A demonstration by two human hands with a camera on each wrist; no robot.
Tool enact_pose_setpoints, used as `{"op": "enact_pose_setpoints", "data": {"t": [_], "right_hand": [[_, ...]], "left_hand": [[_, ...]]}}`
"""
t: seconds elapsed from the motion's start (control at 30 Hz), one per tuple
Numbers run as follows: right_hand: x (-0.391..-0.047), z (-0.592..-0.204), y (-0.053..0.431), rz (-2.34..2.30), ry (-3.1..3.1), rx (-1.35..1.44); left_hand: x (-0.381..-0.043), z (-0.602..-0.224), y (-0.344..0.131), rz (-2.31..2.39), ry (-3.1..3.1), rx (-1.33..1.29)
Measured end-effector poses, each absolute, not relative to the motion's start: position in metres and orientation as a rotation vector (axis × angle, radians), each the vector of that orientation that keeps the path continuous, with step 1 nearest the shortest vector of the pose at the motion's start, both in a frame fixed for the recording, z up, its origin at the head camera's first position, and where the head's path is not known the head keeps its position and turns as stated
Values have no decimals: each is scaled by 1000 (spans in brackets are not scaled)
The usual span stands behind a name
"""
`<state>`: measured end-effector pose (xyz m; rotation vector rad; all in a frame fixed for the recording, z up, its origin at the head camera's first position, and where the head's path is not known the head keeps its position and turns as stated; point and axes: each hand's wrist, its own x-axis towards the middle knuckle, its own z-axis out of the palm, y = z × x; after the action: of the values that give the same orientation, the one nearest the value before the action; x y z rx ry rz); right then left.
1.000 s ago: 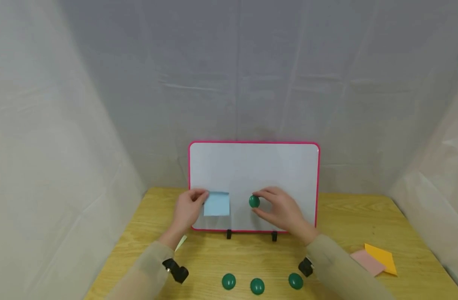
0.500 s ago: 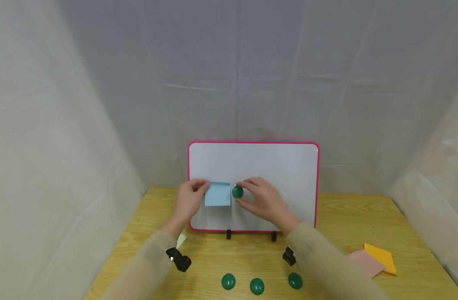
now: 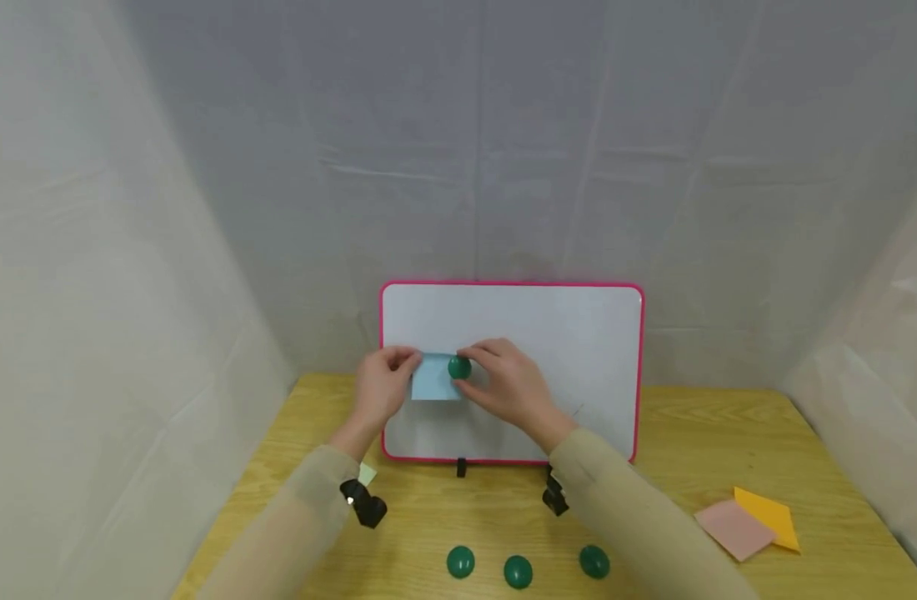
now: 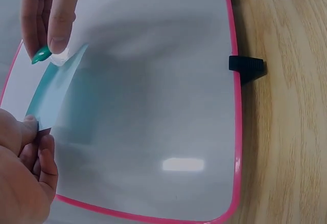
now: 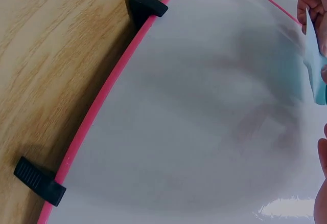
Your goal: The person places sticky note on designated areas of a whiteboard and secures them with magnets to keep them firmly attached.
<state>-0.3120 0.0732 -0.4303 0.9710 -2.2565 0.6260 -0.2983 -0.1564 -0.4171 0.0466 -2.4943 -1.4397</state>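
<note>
One blue paper (image 3: 432, 382) is in front of the white board (image 3: 586, 333), with the left hand's grip (image 3: 379, 385) pinching its top left corner and the right hand's grip (image 3: 513, 387) pinching a round green piece (image 3: 459, 367) by the other top corner.

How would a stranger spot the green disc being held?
Find the pink-edged whiteboard on the wooden table. Before it, the right hand pinches the green disc by the blue note. Three other discs lie on the table; only this one is held.

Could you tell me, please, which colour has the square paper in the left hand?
The square paper is light blue; it shows best in the head view.
</note>
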Motion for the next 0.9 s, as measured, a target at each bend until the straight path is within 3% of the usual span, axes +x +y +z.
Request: {"op": "enact_pose_setpoints", "data": {"t": [0.9], "right_hand": [[-327, -413, 43, 644, -2187, 988]], "left_hand": [[-311, -402, -160, -1435, -2402, 84]]}}
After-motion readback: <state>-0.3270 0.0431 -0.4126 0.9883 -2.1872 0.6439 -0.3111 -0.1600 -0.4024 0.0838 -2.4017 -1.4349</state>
